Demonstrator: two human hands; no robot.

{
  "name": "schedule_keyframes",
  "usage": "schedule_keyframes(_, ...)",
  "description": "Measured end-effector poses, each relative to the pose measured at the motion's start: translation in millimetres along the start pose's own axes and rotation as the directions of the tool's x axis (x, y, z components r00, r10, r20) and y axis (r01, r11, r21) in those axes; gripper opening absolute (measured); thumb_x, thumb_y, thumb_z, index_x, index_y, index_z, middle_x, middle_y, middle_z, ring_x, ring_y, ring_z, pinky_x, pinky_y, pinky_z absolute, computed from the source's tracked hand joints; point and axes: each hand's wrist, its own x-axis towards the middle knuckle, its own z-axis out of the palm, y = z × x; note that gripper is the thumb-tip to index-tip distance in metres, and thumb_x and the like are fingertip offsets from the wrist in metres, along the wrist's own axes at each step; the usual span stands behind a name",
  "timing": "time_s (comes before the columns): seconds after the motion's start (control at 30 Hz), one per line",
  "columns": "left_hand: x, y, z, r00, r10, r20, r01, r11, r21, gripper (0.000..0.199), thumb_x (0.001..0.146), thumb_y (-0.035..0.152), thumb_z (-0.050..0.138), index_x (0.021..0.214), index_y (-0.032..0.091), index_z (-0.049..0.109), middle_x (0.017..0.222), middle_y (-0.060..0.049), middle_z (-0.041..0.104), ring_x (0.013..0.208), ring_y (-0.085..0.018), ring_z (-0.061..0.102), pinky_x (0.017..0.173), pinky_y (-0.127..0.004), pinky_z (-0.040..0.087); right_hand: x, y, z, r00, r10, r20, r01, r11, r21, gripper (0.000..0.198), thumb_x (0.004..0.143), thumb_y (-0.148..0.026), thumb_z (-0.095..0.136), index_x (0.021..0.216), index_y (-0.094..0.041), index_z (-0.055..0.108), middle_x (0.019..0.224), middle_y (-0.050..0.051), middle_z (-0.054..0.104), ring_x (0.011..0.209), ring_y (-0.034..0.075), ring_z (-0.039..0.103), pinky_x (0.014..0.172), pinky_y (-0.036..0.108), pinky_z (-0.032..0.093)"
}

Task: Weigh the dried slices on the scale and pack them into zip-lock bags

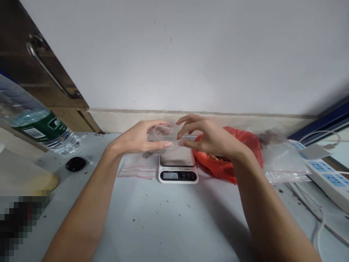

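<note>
A clear zip bag [163,131] with a red line along its mouth is pinched between the thumb and fingers of my left hand [133,139]. The bag hangs over the left side of a white kitchen scale [178,160], whose display shows digits like 28. Close to the bag's mouth, my right hand [211,137] has its fingers curved and apart, with nothing visible in them. Flat zip bags [139,168] with red lines lie left of the scale. To its right, partly behind my right wrist, sits an open red plastic bag [252,143] with brown dried pieces [219,158] inside.
A clear bag [285,158] with brown contents stands beside a white power strip [323,170] and cables [308,207] at right. At left are a large water bottle [40,125] and a black round lid [75,164]. A white wall [191,65] rises behind.
</note>
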Motion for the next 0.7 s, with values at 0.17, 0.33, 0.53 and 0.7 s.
schedule_keyframes(0.17, 2, -4, 2, 0.999, 0.043, -0.025, -0.045, 0.997, -0.07, 0.061, 0.084, 0.055, 0.068, 0.136, 0.023, 0.063, 0.136, -0.01, 0.069, 0.119, -0.029, 0.067, 0.097, -0.04, 0.054, -2, 1, -4, 0.998, -0.04, 0.042, 0.039, 0.999, 0.025, 0.026, 0.091, -0.018, 0.055, 0.1, -0.024, 0.079, 0.132, 0.01, 0.068, 0.109, 0.025, 0.068, 0.088, 0.039, 0.056)
schedule_keyframes(0.33, 2, -8, 2, 0.998, 0.042, -0.051, -0.05, 0.981, -0.185, 0.067, 0.086, 0.061, 0.066, 0.14, 0.021, 0.06, 0.137, -0.014, 0.069, 0.122, -0.032, 0.066, 0.099, -0.047, 0.055, -3, 3, -4, 0.999, -0.051, 0.015, 0.051, 0.999, 0.007, 0.012, 0.089, -0.031, 0.069, 0.094, -0.024, 0.078, 0.145, 0.011, 0.059, 0.113, 0.028, 0.068, 0.091, 0.044, 0.058)
schedule_keyframes(0.53, 0, 6, 0, 0.973, -0.014, -0.229, -0.044, 0.968, -0.245, 0.08, 0.085, 0.073, 0.065, 0.142, 0.018, 0.061, 0.15, -0.015, 0.06, 0.139, -0.036, 0.054, 0.113, -0.048, 0.048, -1, -9, -2, 0.953, -0.116, -0.281, 0.102, 0.993, -0.065, 0.016, 0.09, -0.039, 0.074, 0.084, -0.024, 0.074, 0.145, 0.008, 0.058, 0.13, 0.031, 0.06, 0.107, 0.049, 0.05)
schedule_keyframes(0.7, -2, 17, 4, 0.943, -0.064, -0.327, 0.002, 0.983, -0.186, 0.049, 0.078, 0.057, 0.079, 0.111, 0.021, 0.079, 0.11, -0.008, 0.08, 0.106, -0.029, 0.074, 0.102, -0.043, 0.058, -1, -15, -4, 0.932, -0.025, -0.362, -0.022, 0.992, -0.126, 0.033, 0.084, -0.057, 0.077, 0.083, -0.024, 0.072, 0.142, 0.01, 0.058, 0.107, 0.028, 0.066, 0.089, 0.043, 0.056)
